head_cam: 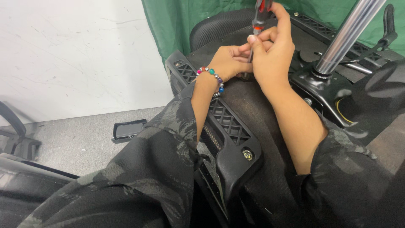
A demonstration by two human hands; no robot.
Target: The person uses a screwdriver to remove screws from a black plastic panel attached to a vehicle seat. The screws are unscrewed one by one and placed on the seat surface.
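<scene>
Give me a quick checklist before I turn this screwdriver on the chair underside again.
1. Right hand grips the screwdriver handle: ok.
2. Left hand steadies the shaft near the tip: ok.
3. Tip seated in a screw head: cannot tell, fingers hide it.
4. Screwdriver roughly upright on the chair seat base: ok.
5. Beaded bracelet sits on the wrist, away from the tip: ok.
6. Gas lift cylinder apart from both hands: ok.

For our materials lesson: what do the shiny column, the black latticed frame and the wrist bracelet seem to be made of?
Column: likely polished metal, mirror-like streaks. Latticed frame: probably moulded plastic, matt black with crisp ribs. Bracelet: glossy coloured beads, glass or plastic, cannot tell which.
</scene>
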